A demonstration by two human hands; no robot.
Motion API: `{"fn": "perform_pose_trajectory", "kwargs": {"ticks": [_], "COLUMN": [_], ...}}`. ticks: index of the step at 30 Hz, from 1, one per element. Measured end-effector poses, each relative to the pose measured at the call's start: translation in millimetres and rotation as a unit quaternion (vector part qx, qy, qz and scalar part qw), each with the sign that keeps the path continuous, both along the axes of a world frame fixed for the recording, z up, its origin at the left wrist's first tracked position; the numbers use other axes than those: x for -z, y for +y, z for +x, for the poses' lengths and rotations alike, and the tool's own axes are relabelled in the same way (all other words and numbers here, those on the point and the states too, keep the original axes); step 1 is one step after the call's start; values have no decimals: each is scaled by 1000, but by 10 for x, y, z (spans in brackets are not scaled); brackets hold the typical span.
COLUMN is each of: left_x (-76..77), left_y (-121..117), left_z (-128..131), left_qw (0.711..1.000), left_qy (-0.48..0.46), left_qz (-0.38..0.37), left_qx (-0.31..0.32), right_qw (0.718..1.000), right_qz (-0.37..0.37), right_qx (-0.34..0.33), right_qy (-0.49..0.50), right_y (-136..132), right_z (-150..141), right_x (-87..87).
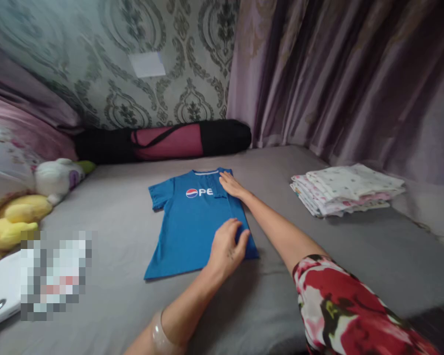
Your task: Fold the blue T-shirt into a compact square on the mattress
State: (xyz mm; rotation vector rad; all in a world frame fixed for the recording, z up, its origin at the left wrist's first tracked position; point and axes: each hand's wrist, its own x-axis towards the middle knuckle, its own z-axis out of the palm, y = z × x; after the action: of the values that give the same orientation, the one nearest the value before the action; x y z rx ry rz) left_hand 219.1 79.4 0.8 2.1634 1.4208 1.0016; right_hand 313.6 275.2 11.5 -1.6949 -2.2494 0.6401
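A blue T-shirt point(188, 236) with a round red, white and blue logo and the letters "PE" lies spread on the bed. Its right side is folded inward, with that sleeve turned over the chest and covering the rest of the lettering. My right hand point(232, 186) rests flat on this folded sleeve near the collar, fingers stretched out. Over the lower right part of the shirt is my left hand point(227, 246), its fingers loosely bent and the thumb apart, nothing held in it. Whether it touches the cloth I cannot tell.
A stack of folded patterned cloths point(350, 190) sits at the right on the grey bed sheet point(111, 212). Along the wall lies a long black and maroon bag point(166, 141). Plush toys point(57, 177) and a white device point(7, 286) are at the left, beside a blurred-out patch.
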Motion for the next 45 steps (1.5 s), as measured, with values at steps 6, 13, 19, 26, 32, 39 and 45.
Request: {"fn": "perform_pose_trajectory", "kwargs": {"ticks": [6, 13, 19, 26, 32, 39, 45], "left_x": [-173, -142, -116, -43, 33, 119, 126], "left_y": [188, 242, 253, 229, 198, 49, -47], "left_z": [-238, -325, -324, -297, -221, -71, -3], "left_qw": [984, 980, 980, 984, 994, 992, 976], "left_qy": [-87, -106, -117, -113, -71, 20, 153], "left_qz": [-47, -45, -31, -33, -8, 96, 53], "left_qx": [-149, -161, -160, -135, -84, 76, 145], "right_qw": [998, 994, 995, 995, 986, 993, 988], "right_qz": [30, 76, 47, -27, -42, 106, 74], "right_qx": [1, 10, -27, -69, -160, -21, 15], "right_qy": [-58, -83, -79, -62, -37, -52, -136], "right_y": [-543, -756, -1198, -2145, -2148, -765, -130], "right_z": [89, 54, 139, 335, 608, 463, 117], "right_x": [142, 217, 140, -70, -446, -178, 128]}}
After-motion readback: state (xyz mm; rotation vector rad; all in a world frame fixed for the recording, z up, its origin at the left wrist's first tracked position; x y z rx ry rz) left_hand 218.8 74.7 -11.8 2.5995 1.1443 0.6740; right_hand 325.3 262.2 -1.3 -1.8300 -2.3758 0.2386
